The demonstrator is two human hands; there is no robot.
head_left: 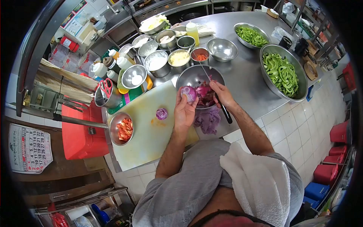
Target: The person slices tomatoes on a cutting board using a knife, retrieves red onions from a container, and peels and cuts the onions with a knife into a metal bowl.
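My left hand [185, 109] holds a purple onion [188, 94] at the near left rim of a steel bowl [185, 75] with onion skins [206, 99] in it. Over the bowl's right side, my right hand [223, 94] grips a knife [224, 109] with a black handle; its blade points up and left across the bowl. A second purple onion [162, 114] lies on the pale cutting board [145, 140], left of my left hand. Beside the bowl's near edge is a crumpled purple cloth [207, 120].
A bowl of chopped tomato [124, 128] stands at the board's left edge. Containers of ingredients and an empty steel bowl [222, 49] line the far side. Two bowls of green vegetables [280, 73] are at the right. A holder with red scissors [106, 87] stands left.
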